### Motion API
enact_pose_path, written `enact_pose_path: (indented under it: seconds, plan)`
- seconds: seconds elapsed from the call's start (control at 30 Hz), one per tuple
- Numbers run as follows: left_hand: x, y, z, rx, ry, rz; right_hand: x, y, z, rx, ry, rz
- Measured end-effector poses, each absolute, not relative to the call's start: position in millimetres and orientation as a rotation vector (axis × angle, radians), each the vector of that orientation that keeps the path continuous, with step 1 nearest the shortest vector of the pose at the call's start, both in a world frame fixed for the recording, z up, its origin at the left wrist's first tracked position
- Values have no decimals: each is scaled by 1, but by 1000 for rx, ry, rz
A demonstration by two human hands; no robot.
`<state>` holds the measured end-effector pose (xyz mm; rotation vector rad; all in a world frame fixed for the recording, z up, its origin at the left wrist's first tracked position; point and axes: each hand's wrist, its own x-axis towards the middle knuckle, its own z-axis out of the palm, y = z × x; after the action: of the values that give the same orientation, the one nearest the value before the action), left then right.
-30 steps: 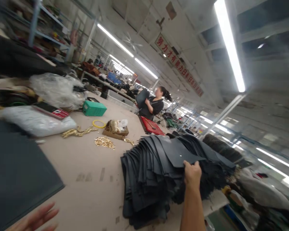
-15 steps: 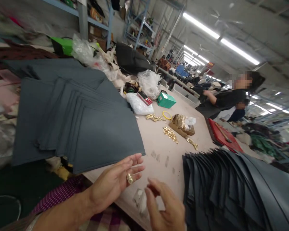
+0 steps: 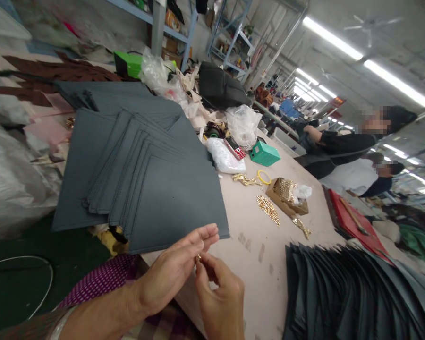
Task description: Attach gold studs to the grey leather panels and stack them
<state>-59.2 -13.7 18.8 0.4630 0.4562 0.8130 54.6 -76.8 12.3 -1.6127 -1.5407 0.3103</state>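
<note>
My left hand is cupped on edge above the near table edge, its fingers long and close together. It cradles small gold metal pieces, now mostly hidden behind the fingers. Against its palm, thumb and fingertips of my right hand pinch a small gold metal piece. Just beyond my left fingertips lies a fanned stack of dark grey stitched panels. Farther up the table are a pile of gold pieces, a cardboard box with gold chain in it, and a gold strand.
More dark panels stand fanned at the right. A red case with a hammer on it lies beyond. Toward the back are a yellow ring, a green box, a red phone and plastic bags. A co-worker stands across.
My right hand has moved left and up to my left palm and closed in a pinch on a gold piece. The camera view has shifted left, so the table contents appear farther right.
</note>
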Motion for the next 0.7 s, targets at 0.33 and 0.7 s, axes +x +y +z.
enact_pose_path:
  seconds: [0.33, 0.7]
  plan:
    - [-58, -9, 16, 506, 496, 825, 54, -64, 11, -1686, -1430, 616]
    - [-64, 0, 16, 477, 488, 855, 59, -55, 15, -1577, -1372, 937]
